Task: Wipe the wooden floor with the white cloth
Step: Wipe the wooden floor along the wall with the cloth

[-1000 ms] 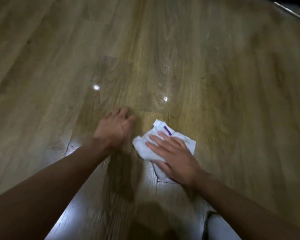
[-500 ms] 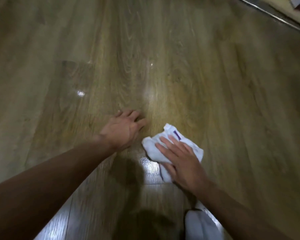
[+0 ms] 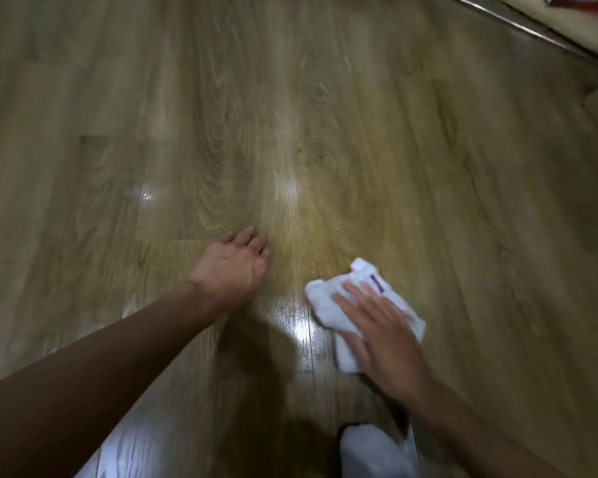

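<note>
Left grip rests on the wooden floor, holding nothing, fingers loosely bent. Off to its right, the right grip lies flat, fingers straight, pressing the white cloth down beneath it. That cloth looks soft, light and bunchy, probably best driven palm-down over its middle.

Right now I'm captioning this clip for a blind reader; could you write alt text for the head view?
A person's right hand presses a crumpled white cloth flat-fingered against a glossy wooden floor. The left hand rests on the floor beside it, apart from the cloth.
</note>
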